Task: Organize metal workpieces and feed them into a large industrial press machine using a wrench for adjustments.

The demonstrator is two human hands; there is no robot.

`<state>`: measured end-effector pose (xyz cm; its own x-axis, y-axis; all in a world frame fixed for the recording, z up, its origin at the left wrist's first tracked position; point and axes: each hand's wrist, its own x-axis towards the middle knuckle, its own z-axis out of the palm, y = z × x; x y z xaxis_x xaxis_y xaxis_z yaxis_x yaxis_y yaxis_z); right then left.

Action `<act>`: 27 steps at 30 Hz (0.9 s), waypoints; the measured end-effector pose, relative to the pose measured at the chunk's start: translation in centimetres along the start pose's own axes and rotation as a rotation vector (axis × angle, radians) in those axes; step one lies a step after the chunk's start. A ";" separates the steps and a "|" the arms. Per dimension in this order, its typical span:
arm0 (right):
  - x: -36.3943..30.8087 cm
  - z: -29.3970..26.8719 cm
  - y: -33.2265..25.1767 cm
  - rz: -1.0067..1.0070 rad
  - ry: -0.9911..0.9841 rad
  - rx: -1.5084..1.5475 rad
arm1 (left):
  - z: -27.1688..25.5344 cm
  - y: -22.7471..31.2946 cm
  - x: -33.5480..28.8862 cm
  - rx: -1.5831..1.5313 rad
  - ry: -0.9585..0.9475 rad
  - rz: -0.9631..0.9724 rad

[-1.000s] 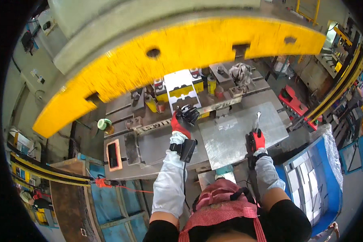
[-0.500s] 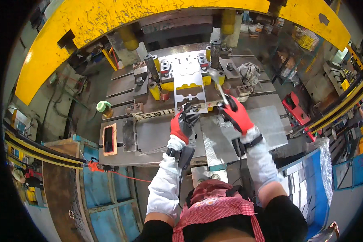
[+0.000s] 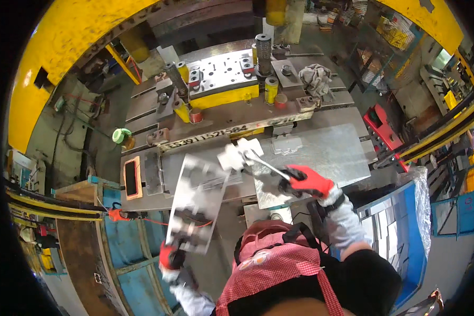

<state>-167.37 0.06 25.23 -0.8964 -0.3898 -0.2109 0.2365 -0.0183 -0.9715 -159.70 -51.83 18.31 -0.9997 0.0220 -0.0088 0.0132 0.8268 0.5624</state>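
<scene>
Two red-gloved hands: left hand [image 3: 169,256] clamped on one long punched grey metal strip [image 3: 197,203], right hand [image 3: 306,181] closed around one slim metal rod tool [image 3: 263,164]. Both just before the yellow-edged die block [image 3: 224,84]; one flat metal sheet [image 3: 321,155] beneath the tool on the steel surface [image 3: 158,176].

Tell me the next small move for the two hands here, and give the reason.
Probably swing the stamped metal sheet further left, away from the press. The left hand grips its near end, so the sheet hangs clear of the die block. The right hand holds long tongs whose tip is at a small pale piece above the flat steel plate.
</scene>
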 end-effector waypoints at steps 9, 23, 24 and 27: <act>-4.7 -7.5 8.2 0.162 0.345 0.191 | -12.4 -16.1 -7.4 -0.830 0.846 -0.628; 3.5 -3.3 1.4 0.076 0.074 -0.051 | -1.1 1.2 1.0 -1.396 0.095 -0.285; 5.2 -2.0 0.4 0.027 0.011 -0.081 | 1.6 2.3 1.3 -1.473 -0.049 -0.272; 11.8 -2.5 1.8 -0.110 -0.070 -0.322 | 7.4 8.3 4.3 -1.375 -0.430 -0.259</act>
<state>-178.44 -2.24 20.71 -0.8795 -0.4640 -0.1061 -0.0003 0.2234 -0.9747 -163.72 -40.73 16.83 -0.8852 0.3260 -0.3320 -0.4371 -0.3377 0.8336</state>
